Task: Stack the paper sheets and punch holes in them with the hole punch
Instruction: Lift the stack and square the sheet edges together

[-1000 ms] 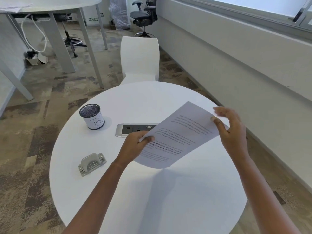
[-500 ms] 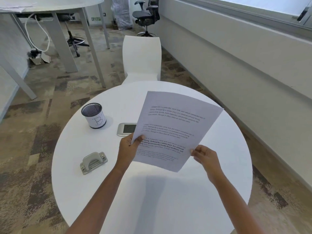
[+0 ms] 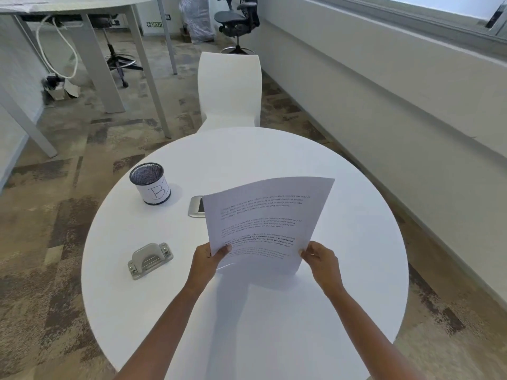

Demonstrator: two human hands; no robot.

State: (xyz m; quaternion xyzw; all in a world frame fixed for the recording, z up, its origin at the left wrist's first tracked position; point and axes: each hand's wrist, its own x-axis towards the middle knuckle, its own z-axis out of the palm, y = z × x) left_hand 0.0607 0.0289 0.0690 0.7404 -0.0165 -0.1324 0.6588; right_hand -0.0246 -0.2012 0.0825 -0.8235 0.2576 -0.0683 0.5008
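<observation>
I hold printed paper sheets (image 3: 263, 220) upright over the middle of the round white table (image 3: 274, 325), their bottom edge resting on or just above the tabletop. My left hand (image 3: 207, 259) grips the lower left edge, my right hand (image 3: 321, 260) the lower right edge. How many sheets there are I cannot tell. A silver hole punch (image 3: 149, 260) lies on the table to the left of my left hand, apart from it.
A black mesh pen cup (image 3: 150, 183) labelled B stands at the back left of the table. A silver socket panel (image 3: 196, 207) is set in the tabletop, partly hidden by the sheets. A white chair (image 3: 229, 89) stands behind the table; a wall runs along the right.
The sheets turned from a tilted, lifted pose to upright and came down toward the table. My right hand slid from the sheets' far edge to the lower right corner.
</observation>
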